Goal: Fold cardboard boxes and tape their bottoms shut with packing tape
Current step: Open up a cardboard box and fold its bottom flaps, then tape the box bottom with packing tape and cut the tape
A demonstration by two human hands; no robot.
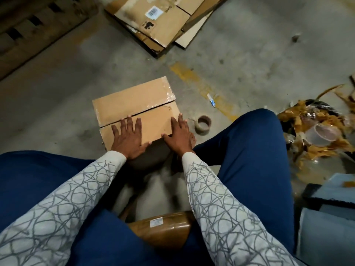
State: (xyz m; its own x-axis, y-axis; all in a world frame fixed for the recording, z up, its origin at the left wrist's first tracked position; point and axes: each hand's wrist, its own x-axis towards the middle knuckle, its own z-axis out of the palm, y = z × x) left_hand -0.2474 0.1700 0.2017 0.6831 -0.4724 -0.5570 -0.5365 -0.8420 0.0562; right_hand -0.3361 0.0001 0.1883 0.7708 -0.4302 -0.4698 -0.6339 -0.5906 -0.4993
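One concrete floor (67,89) runs under everything, with bare room at 9 o'clock and 12 o'clock of the box. One stack of flattened cartons (163,22) lies well apart at 12 o'clock. I count at least two sheets in it, the top one bearing a white label. One heap of brown scraps (315,148) crowds the 3 o'clock side, past my right knee.

One cardboard box (134,104) stands on the floor just beyond my knees, at the middle of the view. Its two top flaps lie down flat, with a dark open seam between them. That seam and the box's long axis run from 8 o'clock to 2 o'clock, the 2 o'clock end farther from me.

Both hands rest on the near flap and hold nothing. My left hand (130,139) lies flat, fingers straight and spread wide, tips reaching the seam. My right hand (178,135) lies flat at the flap's 4 o'clock corner, fingers straight and close together, thumb out sideways on the cardboard.

One roll of brown tape (203,124) sits on the floor just beside the box at 3 o'clock, hole up, near my right hand but apart from it. One small blue-and-white scrap (211,100) lies at 1 o'clock of the roll.
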